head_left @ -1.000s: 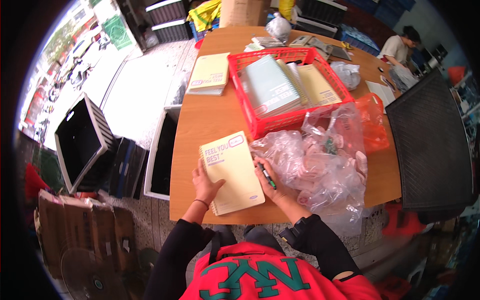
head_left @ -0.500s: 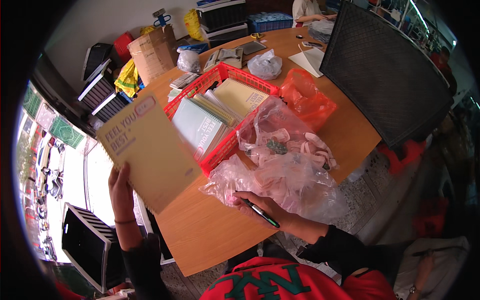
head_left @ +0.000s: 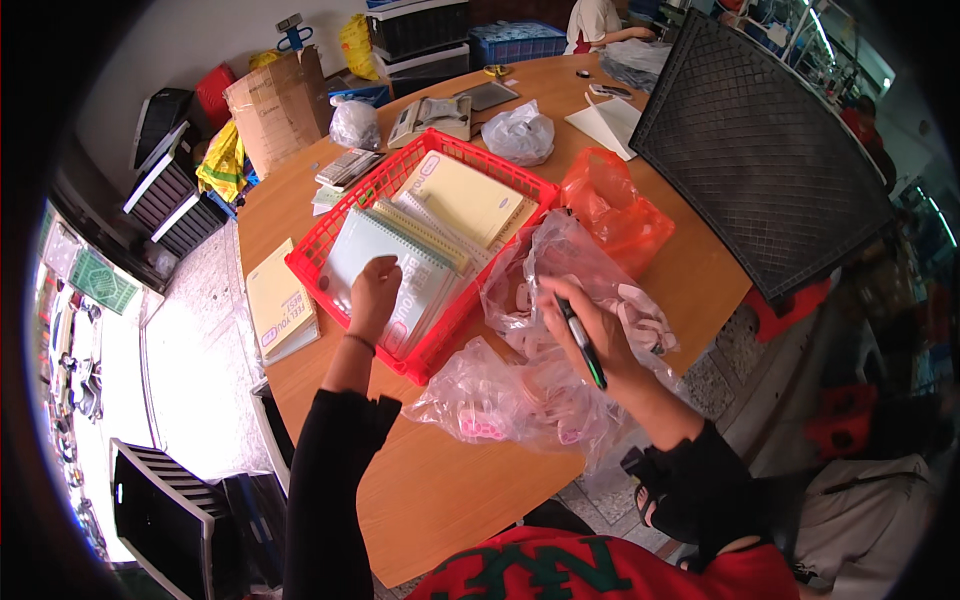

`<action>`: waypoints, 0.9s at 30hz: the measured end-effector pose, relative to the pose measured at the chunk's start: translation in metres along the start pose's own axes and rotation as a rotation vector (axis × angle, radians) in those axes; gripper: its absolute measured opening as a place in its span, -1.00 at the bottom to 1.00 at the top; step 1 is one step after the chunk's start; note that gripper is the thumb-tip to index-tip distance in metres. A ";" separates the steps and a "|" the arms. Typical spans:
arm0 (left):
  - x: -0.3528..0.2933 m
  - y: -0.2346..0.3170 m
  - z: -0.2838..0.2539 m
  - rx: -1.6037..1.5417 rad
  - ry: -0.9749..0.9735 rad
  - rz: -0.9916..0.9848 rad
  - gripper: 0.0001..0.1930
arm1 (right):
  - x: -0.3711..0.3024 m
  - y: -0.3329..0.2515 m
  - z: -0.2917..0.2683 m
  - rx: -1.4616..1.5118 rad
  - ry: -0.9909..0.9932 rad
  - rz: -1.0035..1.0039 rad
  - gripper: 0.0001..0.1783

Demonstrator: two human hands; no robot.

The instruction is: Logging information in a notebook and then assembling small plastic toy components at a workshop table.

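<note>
My left hand point(head_left: 374, 298) is over the light blue spiral notebooks point(head_left: 365, 250) in a red plastic basket point(head_left: 425, 365); its fingers are loosely bent, and whether they touch a cover I cannot tell. Beside these, several spiral notebooks stand on edge, and cream notebooks point(head_left: 465, 195) lie at the basket's far side. A cream notebook point(head_left: 275, 290) rests on the table left of the basket, with pale page edges beneath it. In my right hand point(head_left: 615, 345) is a black and green pen point(head_left: 583, 345), held above a clear plastic bag point(head_left: 530, 390) of pink and white pieces.
An orange-red plastic bag point(head_left: 615, 210) and a large black mesh panel point(head_left: 760, 150) stand to the right. White bags, a calculator point(head_left: 347, 168) and a grey device point(head_left: 430, 120) lie beyond the basket. Crates and a cardboard box point(head_left: 275, 110) are behind; another person sits at the far edge.
The cream notebook from my left hand now lies on the table left of the basket. That hand has moved right, over the notebooks. My right hand has risen and shifted right with the pen.
</note>
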State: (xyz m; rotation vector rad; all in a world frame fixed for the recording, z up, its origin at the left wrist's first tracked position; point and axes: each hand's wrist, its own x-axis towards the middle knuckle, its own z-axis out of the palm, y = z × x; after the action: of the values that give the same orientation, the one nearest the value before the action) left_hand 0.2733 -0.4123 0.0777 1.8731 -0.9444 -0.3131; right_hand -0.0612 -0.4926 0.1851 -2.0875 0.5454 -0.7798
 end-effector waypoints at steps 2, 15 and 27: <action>-0.033 0.013 0.000 0.132 -0.046 0.108 -0.76 | 0.059 0.025 0.001 -0.164 0.102 -0.189 -0.54; -0.090 0.002 -0.008 0.276 -0.081 0.414 -0.84 | 0.054 0.055 -0.073 -0.470 -0.022 -0.128 -0.52; -0.177 0.172 0.095 0.218 -0.073 0.514 -0.47 | -0.336 0.137 -0.269 -0.251 0.570 0.651 -0.68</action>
State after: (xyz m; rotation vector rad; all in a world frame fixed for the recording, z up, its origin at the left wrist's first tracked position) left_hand 0.0193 -0.3839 0.1456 1.7410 -1.5140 0.0360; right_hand -0.5011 -0.5113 0.0868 -1.7013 1.6051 -0.9300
